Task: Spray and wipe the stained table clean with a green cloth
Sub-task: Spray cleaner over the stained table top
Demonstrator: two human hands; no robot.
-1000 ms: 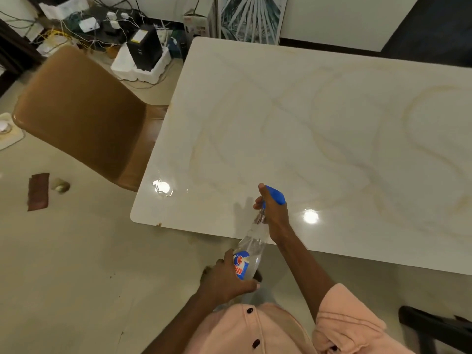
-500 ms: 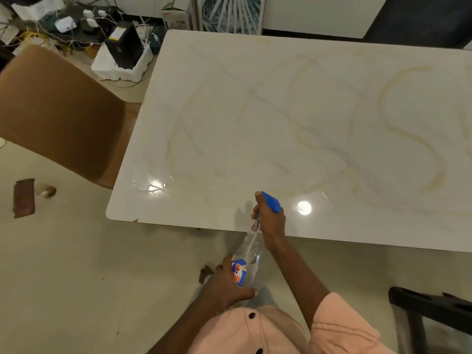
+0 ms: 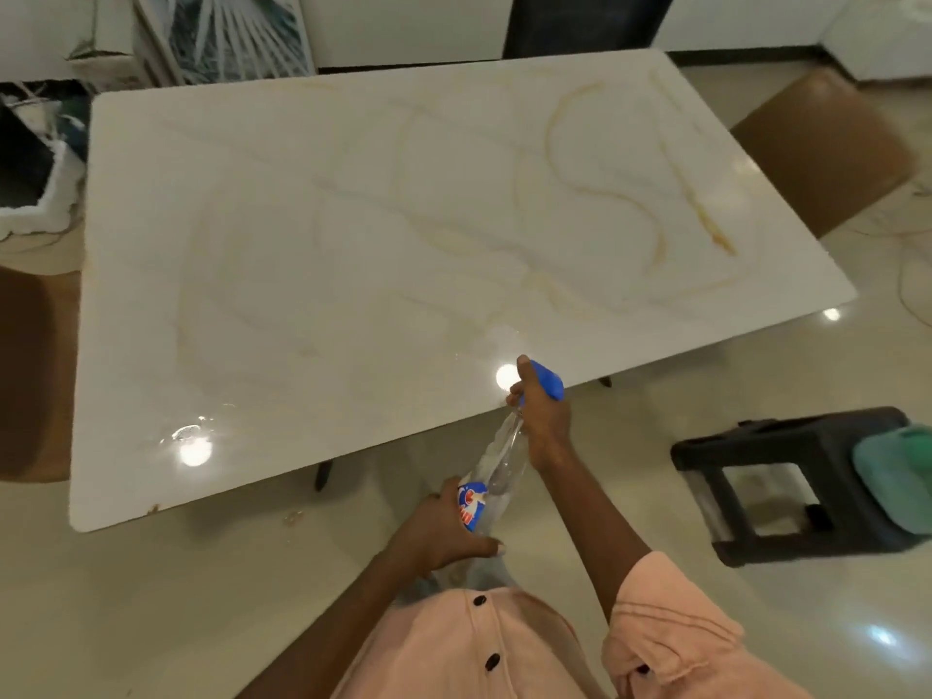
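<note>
Two hands on spray bottle (image 3: pixel 497 476): your left hand (image 3: pixel 444 534) grips base, right hand (image 3: pixel 542 421) curls round blue trigger head. Spraying step, nozzle over table (image 3: pixel 353 234) near edge. Green cloth (image 3: pixel 895 479) sits on black stool (image 3: pixel 787 481), right; fetch it next

Table (image 3: pixel 353 234): glossy, smooth, marble-look top with tan veining, wet sheen left of the fingers (image 3: pixel 519 391). Spray bottle (image 3: pixel 499 471): clear plastic, blue plastic head. Cloth (image 3: pixel 892 476): green, soft, matt, on a black plastic stool (image 3: pixel 787 446). Floor (image 3: pixel 151 597): polished, reflective.
</note>
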